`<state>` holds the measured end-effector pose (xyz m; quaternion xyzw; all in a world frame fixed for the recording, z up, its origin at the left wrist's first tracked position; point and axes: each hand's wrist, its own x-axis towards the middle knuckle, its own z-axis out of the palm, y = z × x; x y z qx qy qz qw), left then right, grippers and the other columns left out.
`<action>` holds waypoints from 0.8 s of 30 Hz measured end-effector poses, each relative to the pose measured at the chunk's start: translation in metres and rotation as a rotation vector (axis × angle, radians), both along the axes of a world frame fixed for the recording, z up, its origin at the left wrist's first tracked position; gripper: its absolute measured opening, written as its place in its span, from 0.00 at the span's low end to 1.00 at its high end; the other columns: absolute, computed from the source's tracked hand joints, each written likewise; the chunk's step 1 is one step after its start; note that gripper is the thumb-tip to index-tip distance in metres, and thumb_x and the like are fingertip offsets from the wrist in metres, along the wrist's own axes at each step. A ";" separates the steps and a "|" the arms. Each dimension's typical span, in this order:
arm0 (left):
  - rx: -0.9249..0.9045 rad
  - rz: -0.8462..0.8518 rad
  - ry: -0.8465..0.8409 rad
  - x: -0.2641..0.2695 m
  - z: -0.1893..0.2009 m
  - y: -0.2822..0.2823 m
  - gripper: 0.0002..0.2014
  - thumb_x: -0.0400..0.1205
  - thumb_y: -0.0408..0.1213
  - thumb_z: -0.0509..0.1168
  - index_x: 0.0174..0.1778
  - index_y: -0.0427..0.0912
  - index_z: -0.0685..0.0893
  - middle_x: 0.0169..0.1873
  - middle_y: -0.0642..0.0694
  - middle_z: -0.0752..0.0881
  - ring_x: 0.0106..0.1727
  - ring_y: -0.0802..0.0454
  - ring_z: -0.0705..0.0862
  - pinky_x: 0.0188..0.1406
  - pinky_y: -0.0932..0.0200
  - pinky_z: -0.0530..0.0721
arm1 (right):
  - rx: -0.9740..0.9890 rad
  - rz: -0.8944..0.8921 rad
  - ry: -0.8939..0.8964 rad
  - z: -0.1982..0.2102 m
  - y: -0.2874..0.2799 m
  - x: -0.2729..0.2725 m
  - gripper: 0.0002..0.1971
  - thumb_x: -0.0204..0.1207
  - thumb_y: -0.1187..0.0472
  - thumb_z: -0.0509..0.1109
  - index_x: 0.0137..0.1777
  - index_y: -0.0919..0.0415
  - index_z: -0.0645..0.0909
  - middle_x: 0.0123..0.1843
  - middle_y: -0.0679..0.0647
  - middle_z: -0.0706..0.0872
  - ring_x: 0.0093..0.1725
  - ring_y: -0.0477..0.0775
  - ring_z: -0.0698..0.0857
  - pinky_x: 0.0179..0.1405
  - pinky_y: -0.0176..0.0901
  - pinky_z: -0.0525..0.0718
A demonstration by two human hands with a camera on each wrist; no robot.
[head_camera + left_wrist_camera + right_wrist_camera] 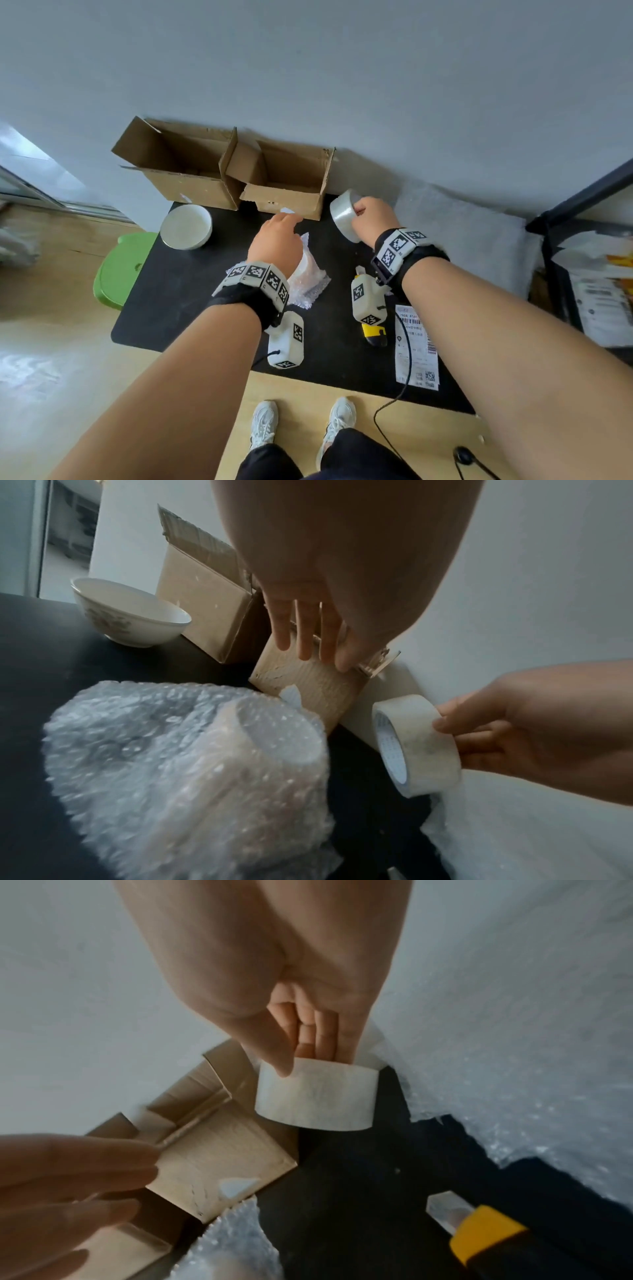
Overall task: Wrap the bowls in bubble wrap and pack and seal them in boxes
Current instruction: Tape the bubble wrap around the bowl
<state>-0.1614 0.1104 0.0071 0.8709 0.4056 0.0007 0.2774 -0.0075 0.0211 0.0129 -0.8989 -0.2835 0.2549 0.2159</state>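
A bubble-wrapped bowl [310,270] [185,764] lies on the black mat [191,301], partly hidden under my left wrist. My left hand [284,222] hovers above it with straight fingers [308,634] reaching toward the front of the right cardboard box [284,178] [219,1156]; I cannot tell whether they touch it. My right hand [371,219] grips a roll of clear tape [344,216] [418,750] [315,1096], lifted beside that box's right corner. A bare white bowl [186,226] [130,615] stands at the mat's far left, in front of the left open box [185,171].
A yellow utility knife [375,334] [479,1231] and a shipping label [416,349] lie on the mat near my right forearm. A bubble wrap sheet [462,233] covers the right end. A green stool [120,270] stands left, a black shelf [589,240] right.
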 end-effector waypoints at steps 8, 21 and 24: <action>-0.190 -0.045 -0.155 0.003 0.029 0.000 0.24 0.86 0.40 0.59 0.80 0.50 0.69 0.76 0.45 0.74 0.74 0.46 0.74 0.71 0.51 0.75 | 0.260 -0.238 0.162 0.022 -0.028 -0.039 0.15 0.74 0.71 0.65 0.57 0.60 0.86 0.57 0.59 0.86 0.57 0.59 0.82 0.56 0.46 0.80; -0.087 -0.256 -0.278 -0.040 0.045 -0.006 0.32 0.77 0.39 0.73 0.78 0.53 0.72 0.73 0.53 0.77 0.72 0.53 0.75 0.66 0.60 0.73 | 0.401 -0.225 0.284 0.047 -0.047 -0.103 0.14 0.75 0.73 0.66 0.56 0.59 0.83 0.52 0.53 0.86 0.54 0.52 0.83 0.52 0.41 0.80; -0.003 -0.277 -0.317 -0.044 0.049 -0.013 0.26 0.80 0.38 0.70 0.75 0.53 0.77 0.74 0.54 0.76 0.74 0.53 0.74 0.75 0.53 0.72 | 0.433 -0.280 0.337 0.048 -0.049 -0.106 0.14 0.75 0.72 0.68 0.57 0.58 0.83 0.57 0.56 0.86 0.59 0.55 0.83 0.61 0.46 0.81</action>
